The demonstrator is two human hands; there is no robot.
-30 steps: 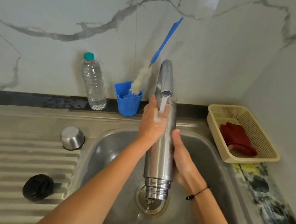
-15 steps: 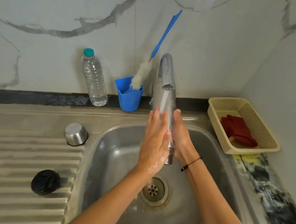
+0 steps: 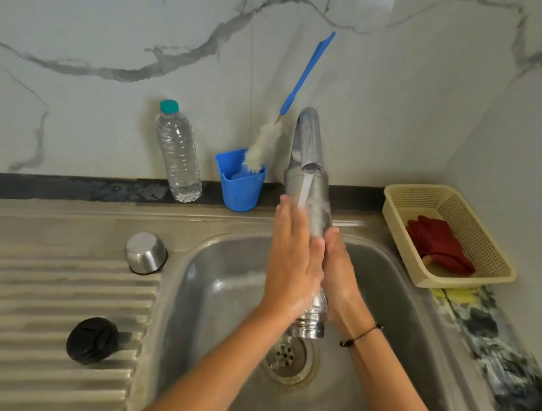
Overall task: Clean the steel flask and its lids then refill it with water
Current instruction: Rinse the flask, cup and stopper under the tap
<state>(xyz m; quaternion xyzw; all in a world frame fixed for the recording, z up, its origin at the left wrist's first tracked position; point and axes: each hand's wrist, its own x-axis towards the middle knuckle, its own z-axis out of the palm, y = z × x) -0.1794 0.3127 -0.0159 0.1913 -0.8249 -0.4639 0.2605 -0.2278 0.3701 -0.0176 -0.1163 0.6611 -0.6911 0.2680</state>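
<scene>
1. Steel flask point(image 3: 319, 210): held upside down over the sink basin point(image 3: 219, 300), threaded mouth pointing at the drain point(image 3: 287, 357), base just under the tap point(image 3: 306, 142). A stream of water point(image 3: 303, 192) falls onto its upper body.
2. Left hand point(image 3: 294, 261): laid flat along the flask's left side, fingers straight and pressed together, tips up near the stream; wet.
3. Right hand point(image 3: 338, 279): against the flask's right side, mostly behind it; whether its fingers curl round the flask cannot be told. A thin black band sits on the wrist.
4. Steel cup lid point(image 3: 146, 252): mouth down on the drainboard point(image 3: 34, 314), beside the basin's left rim.
5. Black inner lid point(image 3: 92, 340): on the ribbed drainboard, nearer the viewer, apart from the steel one.
6. Back ledge: clear plastic bottle point(image 3: 179, 159) with teal cap; blue cup point(image 3: 240, 182) holding a bottle brush point(image 3: 264, 147) with blue handle, leaning on the wall.
7. Beige basket point(image 3: 491, 262): right of the sink, holding a red cloth point(image 3: 439, 246).
</scene>
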